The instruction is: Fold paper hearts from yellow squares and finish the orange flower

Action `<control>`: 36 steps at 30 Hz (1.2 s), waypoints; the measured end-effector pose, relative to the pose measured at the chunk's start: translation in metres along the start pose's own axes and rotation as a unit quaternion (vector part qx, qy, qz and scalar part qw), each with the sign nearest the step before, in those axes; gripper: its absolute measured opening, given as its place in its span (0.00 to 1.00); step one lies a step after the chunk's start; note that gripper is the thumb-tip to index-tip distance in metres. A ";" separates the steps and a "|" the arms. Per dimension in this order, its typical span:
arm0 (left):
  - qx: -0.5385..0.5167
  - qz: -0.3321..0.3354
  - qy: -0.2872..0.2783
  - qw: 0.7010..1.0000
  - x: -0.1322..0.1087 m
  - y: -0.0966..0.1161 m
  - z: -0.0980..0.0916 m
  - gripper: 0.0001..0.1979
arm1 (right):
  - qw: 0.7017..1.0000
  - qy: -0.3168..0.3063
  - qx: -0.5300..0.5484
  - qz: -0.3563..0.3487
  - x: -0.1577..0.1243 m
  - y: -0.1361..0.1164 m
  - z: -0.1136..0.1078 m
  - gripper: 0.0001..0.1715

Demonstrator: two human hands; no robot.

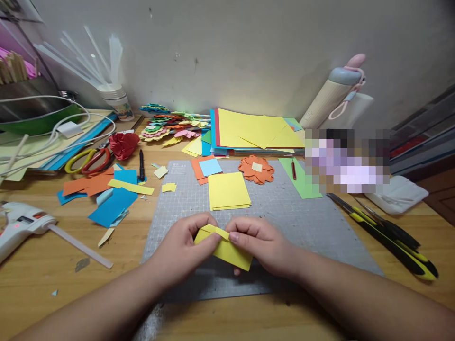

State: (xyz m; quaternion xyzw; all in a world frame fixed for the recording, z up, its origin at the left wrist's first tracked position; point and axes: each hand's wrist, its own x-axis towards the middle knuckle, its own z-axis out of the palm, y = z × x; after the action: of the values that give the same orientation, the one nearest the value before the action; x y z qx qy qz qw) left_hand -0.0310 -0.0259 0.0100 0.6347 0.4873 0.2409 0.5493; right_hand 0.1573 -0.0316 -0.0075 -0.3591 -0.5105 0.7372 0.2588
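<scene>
Between my two hands is a yellow paper square [232,253] with its upper edge folded over in a narrow strip. My left hand [190,239] grips it from the left, thumb lying on the fold. On the other side my right hand [261,241] pinches the right end of the strip, and a fingertip shows under the paper. Just beyond the hands, a stack of yellow squares [229,190] lies on the grey cutting mat [302,227]. Behind the stack are an orange paper flower [256,169] with a pale centre and a light blue square [210,167] on orange paper.
Left of the mat lie blue and orange paper scraps [113,206], scissors [95,161], a black pen [141,165] and a glue gun [26,225]. A yellow-black utility knife [387,239] rests at right. Coloured sheets [256,128] and finished paper flowers [159,128] sit along the wall.
</scene>
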 end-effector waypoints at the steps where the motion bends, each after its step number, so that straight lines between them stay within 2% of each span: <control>1: -0.006 -0.002 -0.002 1.000 0.000 -0.001 0.000 0.08 | 1.000 -0.008 -0.021 -0.015 0.000 0.000 -0.001 0.14; 7: -0.053 -0.011 -0.013 0.998 0.002 -0.005 0.000 0.09 | 0.972 0.000 -0.214 -0.101 0.000 -0.004 -0.002 0.10; 11: -0.009 0.011 -0.027 1.000 0.000 -0.005 0.000 0.10 | 0.951 0.014 -0.286 -0.120 -0.001 -0.003 -0.003 0.11; 17: 0.071 0.061 -0.024 0.995 -0.003 -0.004 -0.001 0.13 | 0.959 0.052 -0.264 -0.088 0.000 0.001 -0.004 0.13; 22: 0.076 0.046 -0.015 0.996 -0.003 -0.004 0.001 0.15 | 0.969 0.096 -0.212 -0.083 0.002 -0.001 -0.002 0.11; 25: 0.051 0.035 0.003 0.998 -0.001 -0.006 0.002 0.14 | 0.976 0.095 -0.184 -0.067 0.003 -0.002 -0.002 0.13; 29: -0.033 0.004 0.018 0.999 0.001 -0.008 0.001 0.14 | 0.977 0.084 -0.186 -0.068 0.003 -0.003 -0.002 0.10; 36: -0.052 -0.010 -0.014 0.999 0.001 -0.007 0.000 0.14 | 0.957 0.096 -0.259 -0.094 0.001 -0.002 -0.003 0.09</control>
State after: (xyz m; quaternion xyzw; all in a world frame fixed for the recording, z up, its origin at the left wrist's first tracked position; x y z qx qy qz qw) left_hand -0.0329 -0.0253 0.0028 0.6036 0.4731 0.2513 0.5905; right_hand 0.1595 -0.0286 -0.0065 -0.4332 -0.6879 0.5142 0.2735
